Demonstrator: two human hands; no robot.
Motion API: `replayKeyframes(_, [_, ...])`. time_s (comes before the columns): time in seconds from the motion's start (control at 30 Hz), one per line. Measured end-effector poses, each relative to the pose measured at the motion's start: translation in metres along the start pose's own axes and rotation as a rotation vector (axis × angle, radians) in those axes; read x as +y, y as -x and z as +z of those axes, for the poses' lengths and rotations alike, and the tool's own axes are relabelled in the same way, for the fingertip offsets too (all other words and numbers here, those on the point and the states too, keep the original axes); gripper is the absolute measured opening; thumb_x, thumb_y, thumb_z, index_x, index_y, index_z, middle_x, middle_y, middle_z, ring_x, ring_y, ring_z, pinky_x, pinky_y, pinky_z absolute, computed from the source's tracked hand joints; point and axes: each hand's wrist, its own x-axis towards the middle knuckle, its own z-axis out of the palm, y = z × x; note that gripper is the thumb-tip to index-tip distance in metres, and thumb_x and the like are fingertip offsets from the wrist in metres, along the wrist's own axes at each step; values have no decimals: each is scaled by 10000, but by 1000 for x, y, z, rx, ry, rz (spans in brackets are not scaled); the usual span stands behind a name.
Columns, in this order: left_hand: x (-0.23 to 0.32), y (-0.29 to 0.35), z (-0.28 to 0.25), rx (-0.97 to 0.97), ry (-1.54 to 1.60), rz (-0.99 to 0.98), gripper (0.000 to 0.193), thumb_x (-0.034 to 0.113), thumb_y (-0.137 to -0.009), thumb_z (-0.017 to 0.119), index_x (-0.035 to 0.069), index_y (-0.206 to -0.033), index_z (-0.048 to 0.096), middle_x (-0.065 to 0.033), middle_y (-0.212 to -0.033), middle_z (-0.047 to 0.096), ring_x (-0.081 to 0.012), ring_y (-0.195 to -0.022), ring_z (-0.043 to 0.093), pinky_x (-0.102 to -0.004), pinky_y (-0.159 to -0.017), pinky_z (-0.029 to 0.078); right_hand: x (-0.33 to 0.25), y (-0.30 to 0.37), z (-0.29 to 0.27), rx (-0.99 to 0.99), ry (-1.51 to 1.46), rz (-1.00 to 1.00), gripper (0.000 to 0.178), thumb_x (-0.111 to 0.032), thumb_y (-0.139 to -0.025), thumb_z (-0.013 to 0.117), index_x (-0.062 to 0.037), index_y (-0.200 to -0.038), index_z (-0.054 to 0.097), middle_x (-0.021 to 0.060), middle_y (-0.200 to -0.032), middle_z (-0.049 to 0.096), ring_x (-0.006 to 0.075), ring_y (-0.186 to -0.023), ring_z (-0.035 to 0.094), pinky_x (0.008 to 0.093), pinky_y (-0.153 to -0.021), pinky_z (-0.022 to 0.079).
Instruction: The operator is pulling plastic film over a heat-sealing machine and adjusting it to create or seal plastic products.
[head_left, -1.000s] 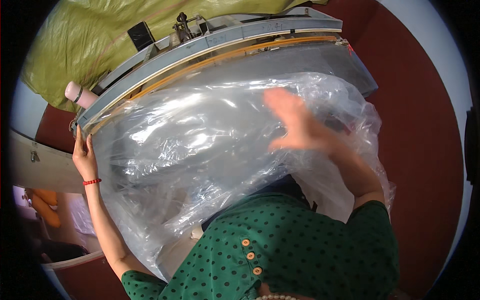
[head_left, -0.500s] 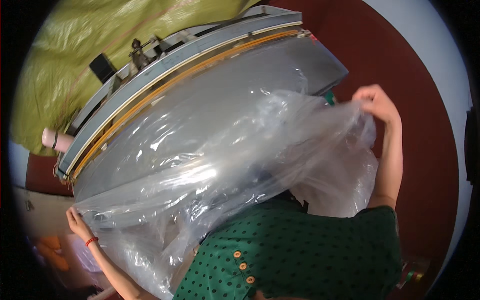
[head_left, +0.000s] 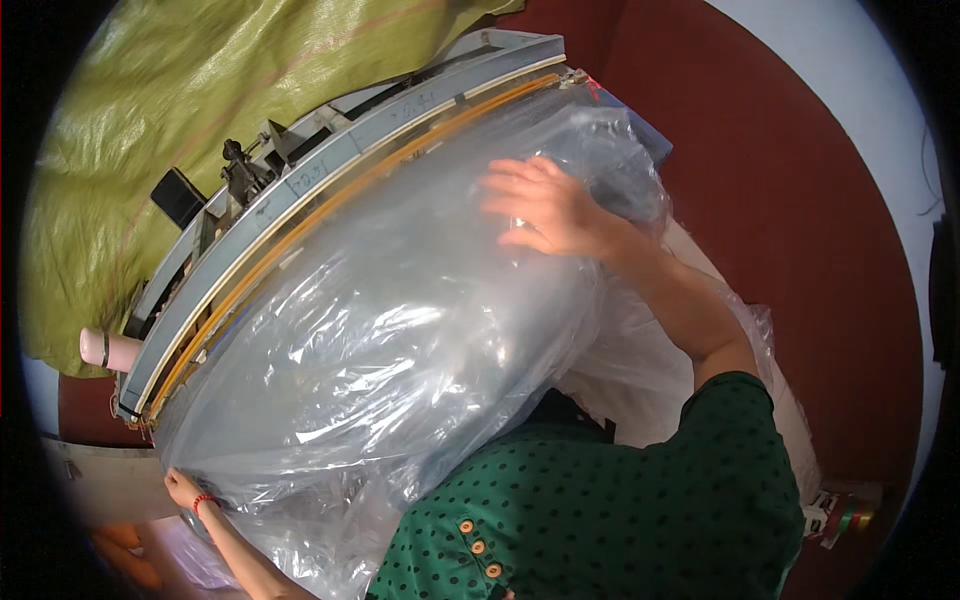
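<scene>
A large clear plastic sheet (head_left: 400,330) lies spread over the grey table of a long machine (head_left: 330,165), wrinkled and shiny, with its near part hanging down over my front. At the sheet's left corner my left hand (head_left: 183,488), a red bracelet at its wrist, is closed on the plastic edge. My right hand (head_left: 548,210) rests palm down on or just over the sheet towards the far right, fingers spread and slightly blurred. From this view I cannot tell how firmly it touches the plastic.
Along the table's far side runs an orange strip (head_left: 385,150) beside a metal bar. Behind it are a black flat device (head_left: 179,198), a pink bottle (head_left: 112,350) and a yellow-green tarpaulin (head_left: 250,70). Small coloured rolls (head_left: 845,520) lie at the lower right.
My right hand has let go of the sheet's raised right edge and moved left onto the plastic. The sheet now lies flatter and farther across the table. My left hand still grips its corner.
</scene>
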Motion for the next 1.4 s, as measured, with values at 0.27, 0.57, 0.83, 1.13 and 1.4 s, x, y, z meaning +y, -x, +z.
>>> replayKeyframes(0.27, [-8,7,-1,-80,-33,-22,319,278,-837,485,-22,-892,580,-193,-877,611,-318,-778,574,-373,-709,437,100,123,38,-95,171,637,264,-280,-760,577,-110,-959,608,50,-1033,575,235,-1051,483,399,-881,361])
replayKeyframes(0.57, [-13,6,5,-77,-179,-18,370,327,-836,463,-14,-915,584,-199,-884,609,-344,-800,573,-389,-711,438,5,38,48,56,16,476,201,-281,-705,640,-113,-816,638,28,-878,609,203,-862,554,345,-710,425])
replayKeyframes(0.83, [-24,-3,8,-46,-384,-188,398,334,-781,442,23,-973,598,-163,-960,607,-346,-854,573,-410,-755,441,75,130,-1,298,118,1128,181,-271,-718,633,-97,-764,649,84,-768,610,246,-699,589,326,-632,461])
replayKeyframes(1.13, [-33,-16,2,-85,-406,-309,433,303,-711,443,12,-985,610,-170,-1009,596,-331,-897,578,-403,-786,445,106,286,-94,66,680,2090,242,-325,-745,580,-139,-881,655,96,-902,631,271,-849,603,392,-688,475])
replayKeyframes(1.4, [-20,-8,3,-16,-264,-405,466,337,-721,448,-23,-979,592,-196,-1008,588,-350,-900,568,-415,-785,438,120,168,-20,321,300,1028,243,-286,-743,599,-78,-855,654,102,-873,621,262,-851,581,350,-751,455])
